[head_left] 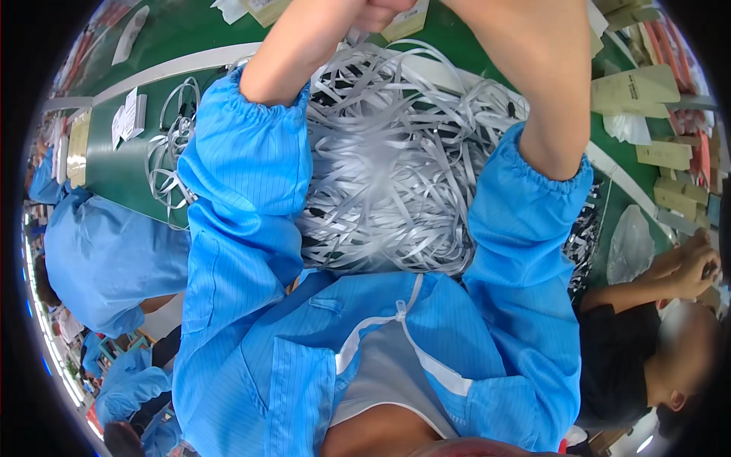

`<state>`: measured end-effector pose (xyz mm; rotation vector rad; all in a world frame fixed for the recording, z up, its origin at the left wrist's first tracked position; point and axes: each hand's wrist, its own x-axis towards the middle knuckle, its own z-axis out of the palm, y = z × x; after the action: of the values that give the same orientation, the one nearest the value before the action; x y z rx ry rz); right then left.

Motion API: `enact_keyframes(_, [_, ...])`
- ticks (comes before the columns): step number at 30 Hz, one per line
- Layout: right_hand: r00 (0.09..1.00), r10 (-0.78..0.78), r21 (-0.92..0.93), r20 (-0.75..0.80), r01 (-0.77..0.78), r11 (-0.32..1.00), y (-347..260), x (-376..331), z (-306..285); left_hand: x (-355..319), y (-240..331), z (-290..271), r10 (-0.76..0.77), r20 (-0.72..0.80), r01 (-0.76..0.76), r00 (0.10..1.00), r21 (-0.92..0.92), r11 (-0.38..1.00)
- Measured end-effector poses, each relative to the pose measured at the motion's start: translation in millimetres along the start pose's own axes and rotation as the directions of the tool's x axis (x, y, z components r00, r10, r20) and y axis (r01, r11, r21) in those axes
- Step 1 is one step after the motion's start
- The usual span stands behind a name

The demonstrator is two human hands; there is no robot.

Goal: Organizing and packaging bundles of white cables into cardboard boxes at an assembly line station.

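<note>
Both my forearms reach up to the top edge, sleeves gathered at the elbows. Of my left hand point(375, 14), only some curled fingers show at the upper edge, closed. A small pale bit shows just under them, too unclear to name. My right forearm point(533, 68) runs out past the top edge, and the hand on it is out of sight. Below and between my arms lies a big tangled heap of flat white-grey cables point(396, 190) with small black ends. The heap stretches from under my fingers to my chest.
A smaller cable bundle point(173, 148) and a white card stack point(132, 116) lie on the green table point(114, 167) at left. Cardboard boxes point(636, 90) and a clear plastic bag point(630, 244) are at right. A person in black point(620, 365) works there; another in blue point(114, 259) sits left.
</note>
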<state>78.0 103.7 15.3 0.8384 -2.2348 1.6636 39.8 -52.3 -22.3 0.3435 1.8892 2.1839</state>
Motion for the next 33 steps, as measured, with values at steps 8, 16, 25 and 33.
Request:
enact_keyframes(8, [0.99,0.003,-0.125,-0.143,-0.021,0.992,28.3,-9.1,-51.9,11.4,-14.3,11.4,0.713,-0.234,-0.578,0.661,0.448,0.682])
enact_keyframes(16, [0.965,0.112,-0.365,-0.235,-0.194,0.91,3.6,-5.9,-64.5,37.1,-56.3,-11.8,0.639,0.099,-0.521,0.763,0.678,0.518])
enact_keyframes(25, [0.982,-0.137,-0.158,-0.128,0.117,0.98,55.4,6.3,-32.4,13.2,-21.7,1.8,0.313,0.092,-0.304,0.945,0.593,0.745])
enact_keyframes(33, [0.984,0.175,-0.514,0.023,-0.139,0.846,29.7,4.3,-37.3,19.7,-40.9,-5.1,0.521,0.268,-0.566,0.81,0.587,0.579])
